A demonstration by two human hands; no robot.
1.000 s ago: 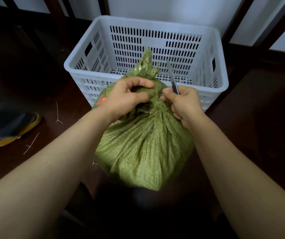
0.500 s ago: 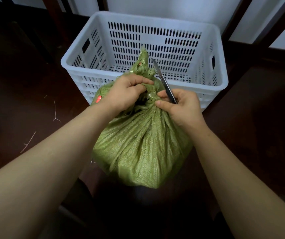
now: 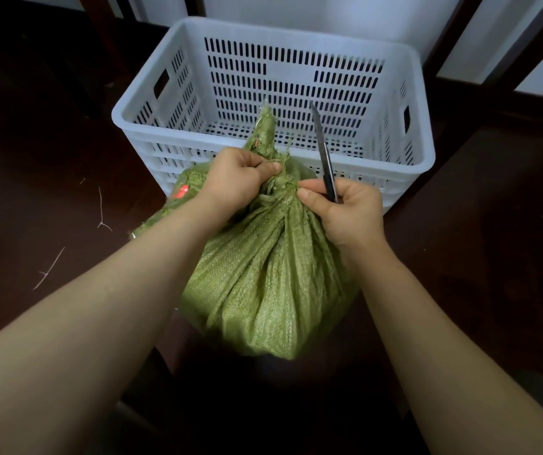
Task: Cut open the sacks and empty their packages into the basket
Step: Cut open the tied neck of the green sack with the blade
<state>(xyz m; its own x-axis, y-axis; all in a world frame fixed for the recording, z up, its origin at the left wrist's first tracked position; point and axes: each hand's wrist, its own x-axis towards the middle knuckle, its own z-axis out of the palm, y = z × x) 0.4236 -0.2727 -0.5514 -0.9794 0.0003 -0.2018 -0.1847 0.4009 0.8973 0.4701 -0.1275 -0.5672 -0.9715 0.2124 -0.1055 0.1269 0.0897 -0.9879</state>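
Observation:
A full green woven sack [image 3: 263,284] stands on the dark floor in front of me, its neck bunched and tied at the top. My left hand [image 3: 237,182] grips the gathered neck just below the loose tuft. My right hand [image 3: 349,211] holds a pair of scissors [image 3: 324,152], closed blades pointing up and away, with thumb and forefinger touching the sack's neck. Behind the sack stands a white slotted plastic basket [image 3: 426,162] with nothing visible inside. The sack's contents are hidden.
The floor [image 3: 50,159] is dark brown, with thin pale strings [image 3: 100,211] lying on it at the left. Dark wooden furniture legs and a white wall rise behind the basket. A second bit of green sack with a red mark [image 3: 181,192] shows under my left wrist.
The scissors have swung from leaning left over the neck to pointing more upright, right of the tuft. My left hand has closed tighter on the neck. The view has shifted slightly.

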